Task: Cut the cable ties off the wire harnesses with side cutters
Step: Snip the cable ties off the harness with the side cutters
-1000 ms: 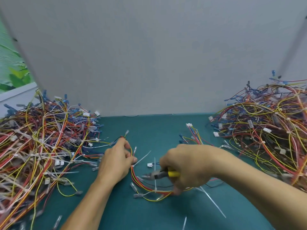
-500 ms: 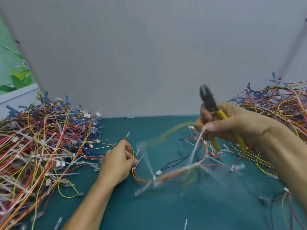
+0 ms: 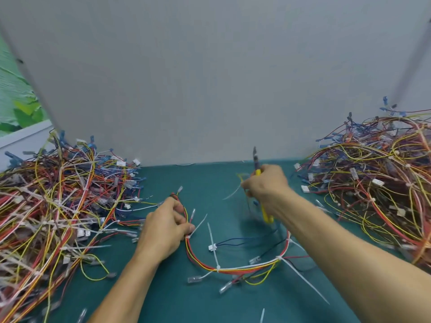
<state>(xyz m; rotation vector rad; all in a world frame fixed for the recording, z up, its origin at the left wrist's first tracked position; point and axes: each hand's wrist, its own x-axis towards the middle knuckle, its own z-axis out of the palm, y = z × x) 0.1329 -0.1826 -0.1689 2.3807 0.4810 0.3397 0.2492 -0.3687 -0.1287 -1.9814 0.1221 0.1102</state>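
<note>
One wire harness (image 3: 245,269) lies in an arc at the centre of the worktop (image 3: 210,183), probably spread so that its cable ties (image 3: 218,268) are open to cutting. The left hand (image 3: 163,229) pinches one harness end with curled fingers. The right hand (image 3: 265,186) is clamped round the yellow handles of the side cutters (image 3: 255,159), nose raised, clear of every tie. Whether it also holds wire is blurred. Further harness heaps (image 3: 58,206) fill the left and right edges.
</note>
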